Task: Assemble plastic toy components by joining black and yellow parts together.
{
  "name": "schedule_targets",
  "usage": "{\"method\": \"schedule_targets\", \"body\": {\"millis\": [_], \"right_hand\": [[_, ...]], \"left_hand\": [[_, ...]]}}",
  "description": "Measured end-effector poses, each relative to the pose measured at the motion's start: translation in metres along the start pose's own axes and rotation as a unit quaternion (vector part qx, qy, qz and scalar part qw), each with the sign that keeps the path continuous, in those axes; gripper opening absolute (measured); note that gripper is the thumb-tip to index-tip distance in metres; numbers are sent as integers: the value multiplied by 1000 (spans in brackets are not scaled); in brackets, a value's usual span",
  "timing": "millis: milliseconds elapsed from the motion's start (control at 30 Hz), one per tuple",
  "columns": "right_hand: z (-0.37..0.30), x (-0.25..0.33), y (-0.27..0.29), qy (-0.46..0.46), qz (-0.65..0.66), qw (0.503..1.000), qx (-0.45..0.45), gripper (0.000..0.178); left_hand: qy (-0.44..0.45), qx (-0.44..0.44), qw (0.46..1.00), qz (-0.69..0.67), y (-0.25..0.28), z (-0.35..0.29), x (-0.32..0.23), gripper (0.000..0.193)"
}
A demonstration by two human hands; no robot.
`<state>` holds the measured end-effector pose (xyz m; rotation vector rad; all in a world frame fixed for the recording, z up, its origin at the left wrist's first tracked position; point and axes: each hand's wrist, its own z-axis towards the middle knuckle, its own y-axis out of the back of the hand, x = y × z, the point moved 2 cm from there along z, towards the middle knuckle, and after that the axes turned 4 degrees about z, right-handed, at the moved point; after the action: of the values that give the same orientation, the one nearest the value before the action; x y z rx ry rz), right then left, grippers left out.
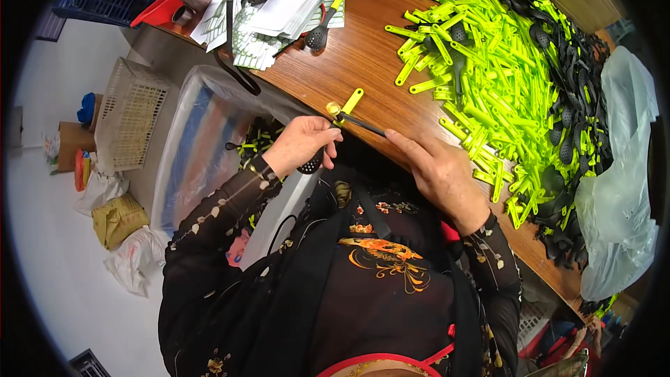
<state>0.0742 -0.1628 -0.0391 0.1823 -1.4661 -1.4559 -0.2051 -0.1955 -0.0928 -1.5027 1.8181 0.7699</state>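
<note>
My left hand (300, 145) is closed around the neck of a small slotted spoon (352, 102). Its lime-green handle points up and away over the table edge, and its black perforated head shows below my fingers. A thin dark rod-like tool (364, 126) is held in my right hand (443, 171), its far end meeting the spoon near the join of handle and head. Whether that tool is a blade cannot be made out. Beside the join is a small shiny yellowish round spot. To the right spreads a big pile of similar green-handled black utensils (488, 77).
A lone slotted spoon (317, 36) lies near papers (279, 21) on the wooden table (370, 49). A clear plastic bag (618, 195) hangs at the right edge. At left below the table stands a plastic-lined bin (202, 146) with more utensils, beside a white crate (132, 115).
</note>
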Motion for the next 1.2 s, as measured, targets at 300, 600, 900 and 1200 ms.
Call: {"method": "schedule_targets", "body": {"millis": [300,600,900,1200], "right_hand": [[-10,-30,0,-149,217,962,-77,34],[-2,-21,17,-85,-4,994,-75,45],[4,-2,10,-121,683,720,21,30],[-2,-5,5,-49,507,826,-243,18]], "left_hand": [[-14,-13,999,-41,-5,-6,9,28],[-79,178,951,-239,-14,-46,-10,37],[-64,364,898,-240,-83,-47,-43,38],[-365,-60,901,226,-117,-52,-81,22]]}}
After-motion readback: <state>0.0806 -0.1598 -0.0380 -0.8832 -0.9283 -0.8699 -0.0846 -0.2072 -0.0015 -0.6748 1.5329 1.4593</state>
